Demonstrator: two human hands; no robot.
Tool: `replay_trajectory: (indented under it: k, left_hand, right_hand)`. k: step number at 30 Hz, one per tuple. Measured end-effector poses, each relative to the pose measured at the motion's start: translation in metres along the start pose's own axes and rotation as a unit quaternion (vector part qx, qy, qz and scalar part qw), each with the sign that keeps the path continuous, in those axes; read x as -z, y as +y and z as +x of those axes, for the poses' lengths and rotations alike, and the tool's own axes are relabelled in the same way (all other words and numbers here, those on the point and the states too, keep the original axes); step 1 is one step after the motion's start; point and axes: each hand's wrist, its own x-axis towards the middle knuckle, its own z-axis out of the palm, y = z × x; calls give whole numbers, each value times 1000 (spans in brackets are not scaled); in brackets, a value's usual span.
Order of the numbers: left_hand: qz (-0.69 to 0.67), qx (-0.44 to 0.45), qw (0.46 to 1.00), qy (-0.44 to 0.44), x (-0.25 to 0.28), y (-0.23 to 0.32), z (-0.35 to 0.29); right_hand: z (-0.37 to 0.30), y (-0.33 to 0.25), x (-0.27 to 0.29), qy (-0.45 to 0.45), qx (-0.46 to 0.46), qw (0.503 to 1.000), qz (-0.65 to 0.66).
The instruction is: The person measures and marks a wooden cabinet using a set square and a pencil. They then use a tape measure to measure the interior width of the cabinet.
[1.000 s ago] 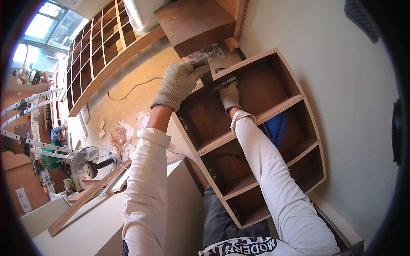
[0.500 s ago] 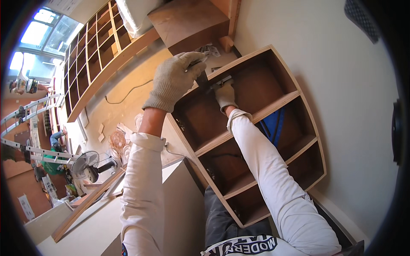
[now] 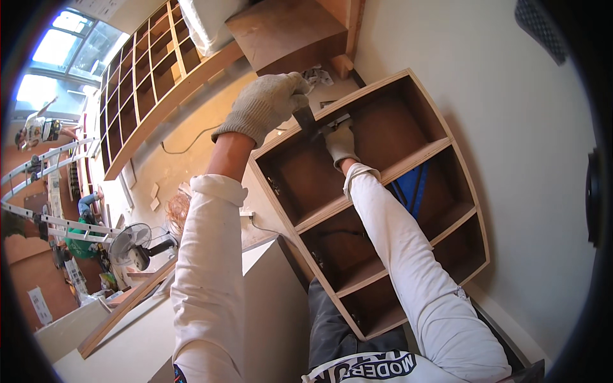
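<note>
Holds dark flat piece (image 3: 306,119) in left hand (image 3: 267,106) at upper rim of shelf unit (image 3: 420,156); has right hand (image 3: 341,142) inside unit, cannot tell its grip.

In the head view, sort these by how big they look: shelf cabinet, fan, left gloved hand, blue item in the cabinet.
1. Shelf cabinet
2. Left gloved hand, nearer than the fan
3. Fan
4. Blue item

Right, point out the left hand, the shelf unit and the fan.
Left hand (image 3: 271,103): head view, on the back of the glove.
Shelf unit (image 3: 415,159): head view, on a shelf's front edge.
Fan (image 3: 138,257): head view, on the motor housing.
</note>
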Motion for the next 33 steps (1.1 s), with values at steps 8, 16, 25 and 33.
replay_trajectory:
  k: [8, 16, 25, 33]
  left_hand:
    - [11, 45, 999, -4, -8, 12, -5]
    - [-8, 40, 999, 17, -16, 3, -5]
    - [34, 57, 997, 31, -16, 16, -9]
    - [14, 50, 998, 45, -24, 9, -8]
  right_hand:
    - [4, -1, 5, -25, -12, 999, -35]
    - [8, 3, 1, -41, -20, 999, -12]
    - [14, 7, 8, -72, 22, 997, 27]
    - [15, 6, 5, -65, -25, 998, -6]
